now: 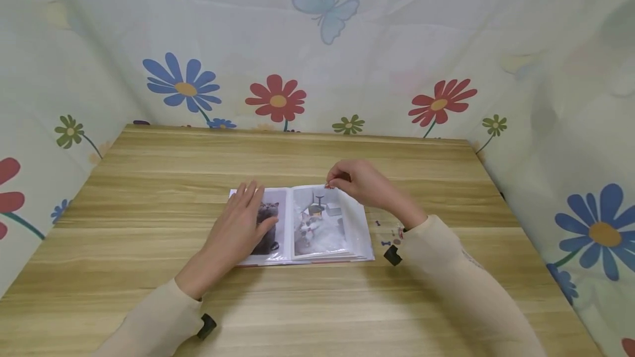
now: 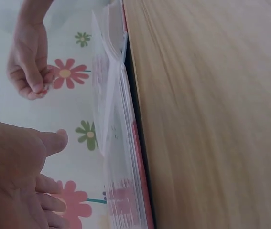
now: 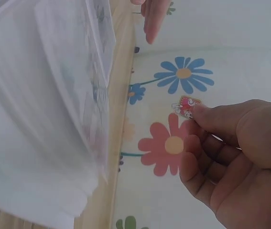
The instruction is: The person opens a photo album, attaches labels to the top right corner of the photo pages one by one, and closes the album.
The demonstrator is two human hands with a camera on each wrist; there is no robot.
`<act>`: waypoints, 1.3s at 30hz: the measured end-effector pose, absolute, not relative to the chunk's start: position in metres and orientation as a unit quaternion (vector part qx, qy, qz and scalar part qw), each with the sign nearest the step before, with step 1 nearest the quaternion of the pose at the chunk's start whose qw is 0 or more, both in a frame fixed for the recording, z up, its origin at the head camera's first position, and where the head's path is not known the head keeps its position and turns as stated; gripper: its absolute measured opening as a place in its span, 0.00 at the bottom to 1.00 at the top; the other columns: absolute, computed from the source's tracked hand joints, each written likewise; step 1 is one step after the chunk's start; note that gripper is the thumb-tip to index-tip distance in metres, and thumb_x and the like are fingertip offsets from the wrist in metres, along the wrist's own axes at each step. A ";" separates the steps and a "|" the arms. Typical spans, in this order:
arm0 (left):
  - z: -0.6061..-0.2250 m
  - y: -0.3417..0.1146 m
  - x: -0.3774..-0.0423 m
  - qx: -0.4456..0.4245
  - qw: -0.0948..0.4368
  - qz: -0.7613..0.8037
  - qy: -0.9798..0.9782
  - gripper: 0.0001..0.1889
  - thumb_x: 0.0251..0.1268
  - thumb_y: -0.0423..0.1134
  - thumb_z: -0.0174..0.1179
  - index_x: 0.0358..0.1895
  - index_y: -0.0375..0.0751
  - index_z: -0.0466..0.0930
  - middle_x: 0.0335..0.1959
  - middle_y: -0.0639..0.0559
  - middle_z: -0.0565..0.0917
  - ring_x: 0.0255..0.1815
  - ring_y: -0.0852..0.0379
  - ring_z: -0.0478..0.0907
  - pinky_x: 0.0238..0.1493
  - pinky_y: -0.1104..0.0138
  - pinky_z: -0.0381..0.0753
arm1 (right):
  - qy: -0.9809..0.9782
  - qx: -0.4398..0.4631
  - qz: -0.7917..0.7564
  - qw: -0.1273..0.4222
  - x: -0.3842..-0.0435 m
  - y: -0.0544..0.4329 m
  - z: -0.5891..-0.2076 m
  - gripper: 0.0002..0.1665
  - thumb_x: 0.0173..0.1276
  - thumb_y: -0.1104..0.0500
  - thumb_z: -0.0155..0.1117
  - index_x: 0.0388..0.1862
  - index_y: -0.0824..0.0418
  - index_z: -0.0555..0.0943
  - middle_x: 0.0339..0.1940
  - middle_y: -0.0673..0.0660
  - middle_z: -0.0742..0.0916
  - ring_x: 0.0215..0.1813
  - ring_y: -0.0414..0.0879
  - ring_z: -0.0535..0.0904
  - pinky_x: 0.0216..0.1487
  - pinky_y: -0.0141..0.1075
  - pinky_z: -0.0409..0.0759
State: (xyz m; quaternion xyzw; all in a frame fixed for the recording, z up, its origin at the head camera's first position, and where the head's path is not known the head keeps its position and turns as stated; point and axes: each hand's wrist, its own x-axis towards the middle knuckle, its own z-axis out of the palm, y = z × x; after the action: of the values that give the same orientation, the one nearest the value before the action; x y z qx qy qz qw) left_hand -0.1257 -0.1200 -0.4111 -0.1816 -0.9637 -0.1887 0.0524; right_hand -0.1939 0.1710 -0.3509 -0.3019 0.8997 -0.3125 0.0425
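An album (image 1: 329,236) lies spread on the table, with a dark cat picture (image 1: 269,214) on its left page and a white-and-grey cat picture (image 1: 317,230) on its right page. My left hand (image 1: 238,225) is over the left page, its fingers straight and thumb out, covering part of the dark cat. Between thumb and index finger my right hand (image 1: 359,180) pinches a small red sticker (image 3: 189,107) with cartoon figures. It is above the top of the right page, and the right wrist view shows the sticker held apart from the pages (image 3: 73,86).
Several small coloured pieces (image 1: 389,236) lie on the wooden table (image 1: 297,313) right of the album, partly hidden by the right sleeve (image 1: 446,258). A flowered curtain (image 1: 223,15) surrounds the table's back and sides.
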 end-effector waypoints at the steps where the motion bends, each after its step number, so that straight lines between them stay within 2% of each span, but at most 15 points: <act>1: -0.412 -0.121 -0.125 -0.182 0.052 -0.189 -0.964 0.40 0.74 0.49 0.64 0.76 0.23 0.61 0.78 0.27 0.59 0.80 0.28 0.51 0.77 0.40 0.54 | 0.898 -0.306 -0.312 0.049 -0.195 0.167 -0.351 0.05 0.76 0.64 0.64 0.41 0.61 0.86 0.38 0.56 0.90 0.35 0.41 0.79 0.38 0.35 0.80; 7: -0.417 -0.126 -0.123 -0.181 0.056 -0.185 -0.964 0.40 0.74 0.50 0.64 0.75 0.21 0.62 0.77 0.25 0.60 0.79 0.27 0.51 0.78 0.41 0.54 | 0.889 -0.322 -0.315 0.085 -0.207 0.148 -0.355 0.06 0.78 0.63 0.62 0.41 0.60 0.85 0.39 0.57 0.90 0.36 0.47 0.81 0.39 0.34 0.77; 14: -0.423 -0.132 -0.120 -0.172 0.036 -0.180 -0.968 0.40 0.76 0.53 0.60 0.75 0.23 0.62 0.77 0.24 0.58 0.79 0.25 0.51 0.77 0.40 0.54 | 0.876 -0.338 -0.325 0.111 -0.223 0.127 -0.366 0.06 0.77 0.63 0.63 0.40 0.61 0.87 0.38 0.56 0.90 0.33 0.40 0.77 0.37 0.31 0.73; 20: -0.428 -0.135 -0.120 -0.173 0.031 -0.189 -0.966 0.40 0.76 0.52 0.61 0.75 0.23 0.61 0.78 0.24 0.57 0.78 0.24 0.51 0.76 0.40 0.56 | 0.872 -0.353 -0.321 0.112 -0.236 0.109 -0.374 0.07 0.76 0.63 0.64 0.37 0.60 0.87 0.34 0.49 0.90 0.33 0.43 0.79 0.35 0.29 0.71; 27: -0.428 -0.136 -0.120 -0.175 0.027 -0.188 -0.966 0.41 0.76 0.52 0.61 0.75 0.21 0.61 0.77 0.23 0.57 0.78 0.24 0.51 0.76 0.41 0.56 | 0.872 -0.358 -0.308 0.127 -0.246 0.090 -0.379 0.09 0.77 0.64 0.64 0.35 0.62 0.87 0.33 0.54 0.90 0.29 0.39 0.70 0.31 0.29 0.65; 39: -0.431 -0.136 -0.118 -0.179 0.041 -0.186 -0.965 0.40 0.74 0.51 0.63 0.73 0.19 0.64 0.74 0.18 0.60 0.75 0.20 0.55 0.75 0.40 0.58 | 0.874 -0.362 -0.277 0.169 -0.261 0.074 -0.388 0.09 0.78 0.64 0.62 0.37 0.63 0.87 0.34 0.53 0.88 0.29 0.38 0.69 0.32 0.28 0.66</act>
State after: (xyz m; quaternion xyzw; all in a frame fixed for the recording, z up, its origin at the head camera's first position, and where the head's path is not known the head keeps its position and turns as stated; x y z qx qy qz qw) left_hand -0.1177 -0.1357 -0.4312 -0.1788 -0.9654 -0.1856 0.0406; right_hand -0.2605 0.0740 -0.3876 -0.3621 0.8739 -0.2770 0.1687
